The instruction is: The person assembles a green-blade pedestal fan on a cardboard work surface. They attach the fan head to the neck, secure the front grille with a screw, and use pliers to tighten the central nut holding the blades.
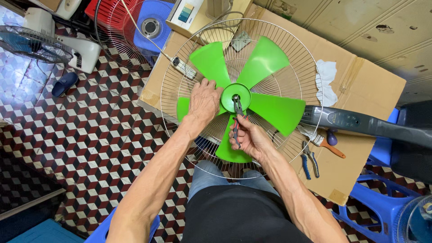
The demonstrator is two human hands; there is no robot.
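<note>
Left hand lies spread on my green fan blade, bracing it; right hand squeezes pliers at the hub. Next needs a firm, steady twist, I judge.

Green five-bladed fan lies flat in a round wire guard; red-handled pliers point tip-first at its hub.

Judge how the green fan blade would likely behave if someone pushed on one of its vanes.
The green fan blade looks like thin plastic, so a vane would probably flex. Sitting on a central hub, it would likely spin unless held, as the left hand does. Probably light.
</note>
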